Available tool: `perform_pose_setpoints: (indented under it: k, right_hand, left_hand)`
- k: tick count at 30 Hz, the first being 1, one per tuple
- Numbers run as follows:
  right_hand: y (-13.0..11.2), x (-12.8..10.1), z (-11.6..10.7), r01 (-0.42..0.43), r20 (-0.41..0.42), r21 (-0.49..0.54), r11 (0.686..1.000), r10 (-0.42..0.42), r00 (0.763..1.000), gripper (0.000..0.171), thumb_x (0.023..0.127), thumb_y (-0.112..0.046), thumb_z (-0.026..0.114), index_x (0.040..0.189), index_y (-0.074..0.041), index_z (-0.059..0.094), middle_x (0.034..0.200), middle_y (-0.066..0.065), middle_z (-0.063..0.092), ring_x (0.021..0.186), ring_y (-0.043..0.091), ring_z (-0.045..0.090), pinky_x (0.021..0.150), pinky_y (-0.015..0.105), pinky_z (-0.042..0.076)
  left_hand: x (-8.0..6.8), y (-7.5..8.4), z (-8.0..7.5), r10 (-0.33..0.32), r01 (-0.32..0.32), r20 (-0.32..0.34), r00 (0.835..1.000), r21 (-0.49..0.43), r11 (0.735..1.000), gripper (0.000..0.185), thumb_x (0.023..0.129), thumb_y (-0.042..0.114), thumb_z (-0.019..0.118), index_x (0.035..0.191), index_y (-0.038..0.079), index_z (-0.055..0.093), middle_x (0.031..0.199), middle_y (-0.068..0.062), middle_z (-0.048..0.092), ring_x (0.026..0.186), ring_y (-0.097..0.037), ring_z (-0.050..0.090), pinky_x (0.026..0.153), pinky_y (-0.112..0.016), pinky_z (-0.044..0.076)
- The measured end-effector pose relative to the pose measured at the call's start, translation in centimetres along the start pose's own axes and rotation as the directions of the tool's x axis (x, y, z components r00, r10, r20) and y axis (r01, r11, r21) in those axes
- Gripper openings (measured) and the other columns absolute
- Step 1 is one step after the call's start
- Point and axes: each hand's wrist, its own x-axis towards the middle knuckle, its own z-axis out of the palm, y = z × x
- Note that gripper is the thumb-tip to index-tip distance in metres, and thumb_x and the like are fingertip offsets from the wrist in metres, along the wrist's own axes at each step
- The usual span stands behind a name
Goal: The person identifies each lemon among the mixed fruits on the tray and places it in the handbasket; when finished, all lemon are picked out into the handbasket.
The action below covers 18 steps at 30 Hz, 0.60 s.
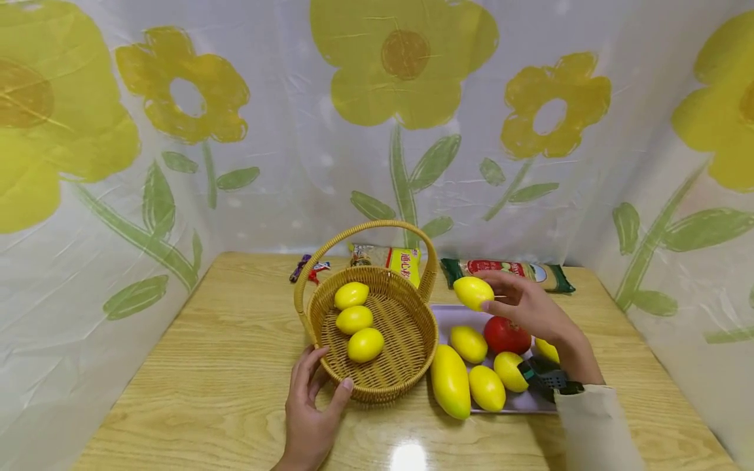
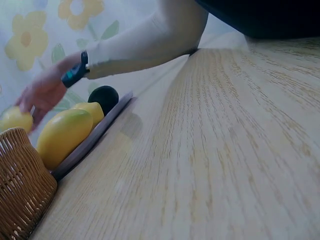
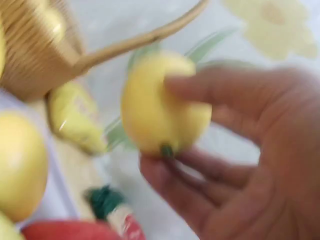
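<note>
Right now the right hand (image 1: 524, 304) is grasping a yellow lemon (image 1: 473, 293) right of centre in the head view, with thumb and fingers pinching it. In the right wrist view the lemon is sitting out at the fingertips, one digit crossing its upper right side and others supporting its lower edge, its green tip pointing down beside them; a gap is showing between fruit and palm.

At lower centre the left hand (image 1: 315, 412) is touching the wicker basket (image 1: 383, 390) with index finger and thumb at the rim; whether it is gripping or merely resting, I cannot tell.

A gap is separating the lemon from the right foot of the tall handle (image 1: 383, 224), which is arching over the basket. Inside, three lemons (image 1: 355, 320) are lining the left half, and woven floor is showing to their right.

Below the held lemon, the lilac tray (image 1: 444, 315) is lying close beside the basket's right side, bearing a red fruit (image 1: 506, 335) and more lemons (image 1: 487, 388), with a mango (image 1: 450, 383) overlapping its left edge. Behind, a green-ended packet (image 1: 554, 278) is bordering the far side, and wood tabletop (image 1: 206, 366) is stretching across the lower left.
</note>
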Motion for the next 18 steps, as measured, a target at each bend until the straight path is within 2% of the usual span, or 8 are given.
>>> perform_pose_setpoints:
  k: [2,4,5,6,10,12,14,18]
  right_hand:
    - [-0.8,-0.2,-0.2,0.043,0.070,0.099,0.994,-0.050,0.996,0.052,0.104,-0.014,0.077,0.154,-0.016,0.062,0.147,0.008,0.068,0.129,0.026,0.070,0.105,0.028,0.063]
    - [-1.7,-0.2,0.2,0.091,0.159,0.170,0.981,-0.119,0.980,0.052,0.103,-0.008,0.076,0.154,-0.012,0.062,0.147,0.012,0.068,0.127,0.023,0.071,0.104,0.029,0.063]
    - [-2.1,-0.1,0.6,0.104,0.208,0.193,0.976,-0.144,0.967,0.051,0.104,-0.007,0.075,0.153,-0.010,0.062,0.148,0.014,0.068,0.125,0.022,0.072,0.103,0.029,0.064]
    - [-2.6,0.1,1.1,0.109,0.259,0.208,0.972,-0.162,0.952,0.051,0.104,-0.006,0.075,0.153,-0.009,0.062,0.150,0.016,0.066,0.123,0.021,0.072,0.096,0.030,0.066]
    - [-4.9,0.7,4.2,0.128,0.403,0.198,0.972,-0.199,0.893,0.048,0.103,-0.009,0.076,0.150,-0.011,0.066,0.149,0.014,0.068,0.122,0.022,0.072,0.098,0.032,0.066]
    - [-6.1,0.8,6.0,0.148,0.426,0.156,0.977,-0.201,0.882,0.048,0.101,-0.011,0.078,0.148,-0.014,0.068,0.146,0.008,0.071,0.120,0.022,0.073,0.098,0.032,0.067]
    - [-7.2,0.9,7.7,0.183,0.422,0.103,0.978,-0.209,0.882,0.047,0.100,-0.015,0.081,0.146,-0.017,0.071,0.139,0.001,0.074,0.113,0.018,0.075,0.102,0.036,0.066]
    - [-9.2,0.8,10.6,0.236,0.399,0.087,0.968,-0.251,0.882,0.045,0.100,-0.017,0.082,0.144,-0.014,0.072,0.140,0.001,0.075,0.117,0.017,0.075,0.102,0.044,0.067]
  left_hand:
    - [0.0,0.0,0.0,0.004,-0.004,-0.001,1.000,-0.004,1.000,0.062,0.097,0.000,0.079,0.153,0.004,0.054,0.170,-0.018,0.034,0.155,-0.035,0.041,0.118,-0.012,0.045]
    - [0.0,0.0,0.0,0.010,-0.010,0.000,1.000,-0.007,1.000,0.061,0.097,0.000,0.079,0.153,0.005,0.055,0.170,-0.018,0.035,0.155,-0.035,0.041,0.119,-0.013,0.045]
    - [0.0,0.0,0.1,0.013,-0.013,0.000,1.000,-0.008,1.000,0.061,0.097,0.000,0.079,0.153,0.004,0.055,0.170,-0.019,0.035,0.155,-0.035,0.041,0.119,-0.013,0.046]
    - [0.0,0.0,0.1,0.016,-0.016,0.000,1.000,-0.009,1.000,0.061,0.097,0.000,0.079,0.153,0.005,0.055,0.170,-0.019,0.035,0.155,-0.036,0.041,0.119,-0.013,0.046]
    - [-0.1,-0.1,0.1,0.027,-0.027,0.000,1.000,-0.014,1.000,0.060,0.098,0.000,0.078,0.152,0.005,0.055,0.169,-0.019,0.035,0.154,-0.038,0.042,0.118,-0.013,0.046]
    - [-0.1,0.0,0.1,0.032,-0.032,0.002,0.999,-0.019,0.999,0.059,0.098,-0.001,0.078,0.152,0.006,0.056,0.169,-0.019,0.035,0.153,-0.039,0.042,0.118,-0.013,0.046]
    - [-0.1,0.1,0.1,0.035,-0.035,0.003,0.999,-0.025,0.999,0.059,0.098,-0.001,0.078,0.152,0.006,0.056,0.168,-0.019,0.036,0.152,-0.039,0.044,0.118,-0.014,0.047]
    - [0.0,0.1,0.0,0.064,-0.064,0.005,0.998,-0.014,0.998,0.059,0.097,-0.003,0.078,0.151,0.003,0.056,0.167,-0.022,0.037,0.150,-0.035,0.047,0.119,-0.016,0.048]
